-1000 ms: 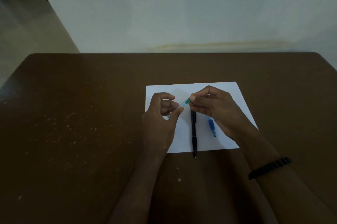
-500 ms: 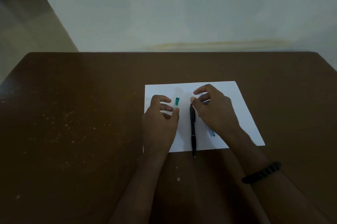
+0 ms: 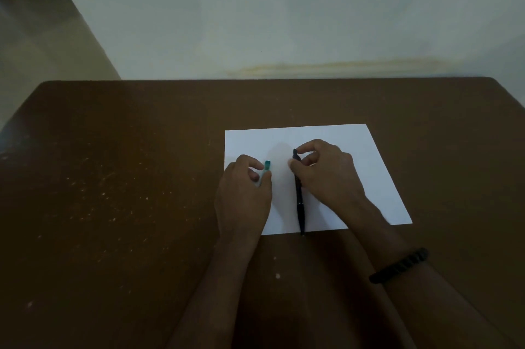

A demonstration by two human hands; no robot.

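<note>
Where the brown table (image 3: pixel 113 178) runs out to your left, it shows only pale specks. Further in, your left hand (image 3: pixel 244 192) rests over the left edge of the white paper (image 3: pixel 369 172), its thumb and curled fingers pinching a small clear tube with a teal end (image 3: pixel 267 165). The teal end points away from you, just above your fingertips. Next comes a bare strip of paper, then the black pen (image 3: pixel 299 198), which runs lengthwise toward you with its near tip just past the sheet's near edge. Your right hand (image 3: pixel 326 172) pinches the pen's far end between thumb and bent fingers. I cannot tell whether that end is lifted off the sheet. A dark beaded bracelet (image 3: pixel 399 265) circles your right wrist.
</note>
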